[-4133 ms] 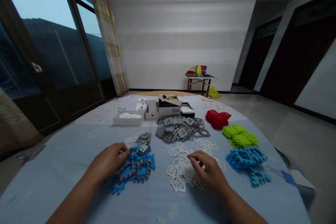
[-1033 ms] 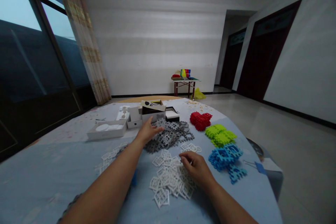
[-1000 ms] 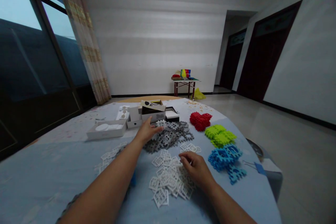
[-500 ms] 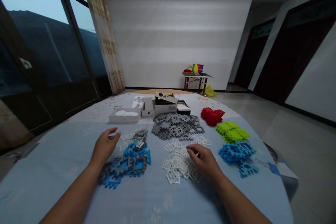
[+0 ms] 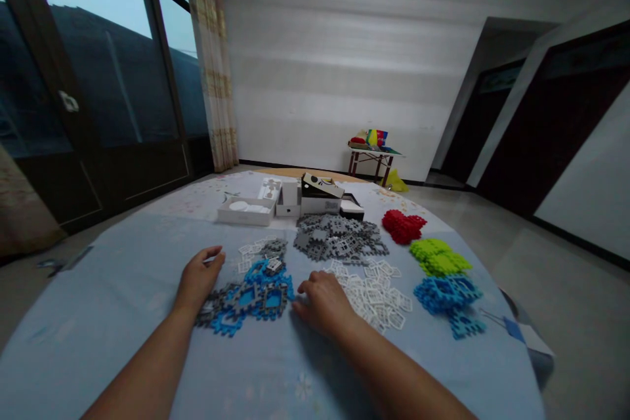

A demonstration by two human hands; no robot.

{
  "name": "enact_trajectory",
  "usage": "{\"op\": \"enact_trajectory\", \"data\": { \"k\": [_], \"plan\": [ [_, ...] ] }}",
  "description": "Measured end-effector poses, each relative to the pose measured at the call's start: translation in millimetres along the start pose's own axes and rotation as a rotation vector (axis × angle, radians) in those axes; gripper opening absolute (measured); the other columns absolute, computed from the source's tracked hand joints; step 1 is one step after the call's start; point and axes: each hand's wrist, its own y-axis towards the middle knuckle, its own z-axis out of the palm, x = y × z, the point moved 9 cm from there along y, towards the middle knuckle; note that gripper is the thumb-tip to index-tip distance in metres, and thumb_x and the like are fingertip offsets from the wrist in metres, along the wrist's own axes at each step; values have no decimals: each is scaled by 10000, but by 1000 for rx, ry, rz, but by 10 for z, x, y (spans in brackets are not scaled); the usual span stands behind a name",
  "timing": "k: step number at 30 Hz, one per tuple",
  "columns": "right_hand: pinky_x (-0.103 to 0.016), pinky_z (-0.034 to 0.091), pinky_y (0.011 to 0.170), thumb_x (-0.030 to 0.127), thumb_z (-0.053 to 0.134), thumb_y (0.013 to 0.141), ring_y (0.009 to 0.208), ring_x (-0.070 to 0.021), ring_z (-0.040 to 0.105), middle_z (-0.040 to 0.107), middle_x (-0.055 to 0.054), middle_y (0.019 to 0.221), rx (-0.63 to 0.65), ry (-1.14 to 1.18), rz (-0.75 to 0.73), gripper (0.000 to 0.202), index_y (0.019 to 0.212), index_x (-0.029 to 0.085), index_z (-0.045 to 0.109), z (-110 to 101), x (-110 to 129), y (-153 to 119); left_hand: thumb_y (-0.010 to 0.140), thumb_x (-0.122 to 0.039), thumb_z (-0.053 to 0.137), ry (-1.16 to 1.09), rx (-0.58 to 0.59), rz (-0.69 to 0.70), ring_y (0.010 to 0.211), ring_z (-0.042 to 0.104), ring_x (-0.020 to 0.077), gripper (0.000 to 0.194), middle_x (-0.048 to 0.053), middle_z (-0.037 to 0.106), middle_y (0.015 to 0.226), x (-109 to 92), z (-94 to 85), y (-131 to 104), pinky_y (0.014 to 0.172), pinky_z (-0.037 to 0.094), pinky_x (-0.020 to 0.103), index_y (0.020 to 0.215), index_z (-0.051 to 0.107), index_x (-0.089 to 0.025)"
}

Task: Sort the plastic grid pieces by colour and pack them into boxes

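My left hand (image 5: 201, 279) hovers at the left side of a pile of blue and grey interlocking plastic pieces (image 5: 249, 298). Its fingers are bent, with a gap between thumb and forefinger, and nothing shows in it. Between that pile and the white square frame pieces (image 5: 377, 292) is my right hand (image 5: 325, 302), low over the cloth. Its fingers curl towards the blue and grey pile, the thumb stands apart, and I see nothing held. Behind the blue pieces lie a few white frames (image 5: 251, 249) and small grey pieces (image 5: 273, 248).
A heap of grey pieces (image 5: 339, 236) lies mid-table. Red (image 5: 403, 226), green (image 5: 440, 256) and blue pieces (image 5: 447, 294) form piles on the right. At the back stand a white tray (image 5: 246, 216) and several boxes (image 5: 319, 197). A light blue tablecloth (image 5: 246, 380) covers the round table.
My right hand has moved left, from above the white frames to the gap beside the blue and grey pile. My left hand stays about where it was. The view has shifted slightly.
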Motion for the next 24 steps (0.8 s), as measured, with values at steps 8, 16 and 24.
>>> {"op": "enact_trajectory", "data": {
  "k": [8, 16, 24],
  "plan": [
    [-289, 390, 752, 250, 565, 786, 833, -190, 565, 636, -61, 835, -67, 89, 52, 158, 883, 211, 683, -21, -131, 77, 660, -489, 534, -128, -14, -39, 775, 667, 209, 474, 95, 680, 888, 136, -25, 50, 652, 541, 303, 983, 595, -147],
    [-282, 384, 773, 158, 542, 793, 870, -182, 534, 614, -57, 866, -264, 157, -17, 174, 915, 207, 656, -386, -190, -125, 645, -479, 559, -127, 15, -49, 793, 667, 230, 442, 87, 685, 858, 179, 14, 81, 721, 532, 340, 948, 610, -162],
    [-288, 369, 785, 334, 645, 737, 847, -173, 556, 632, -34, 893, 83, 155, -269, 267, 990, 250, 636, -102, 172, -273, 658, -481, 536, -148, 18, -72, 801, 663, 224, 475, 81, 674, 839, 236, 31, 83, 719, 532, 335, 985, 596, -142]
  ]
}}
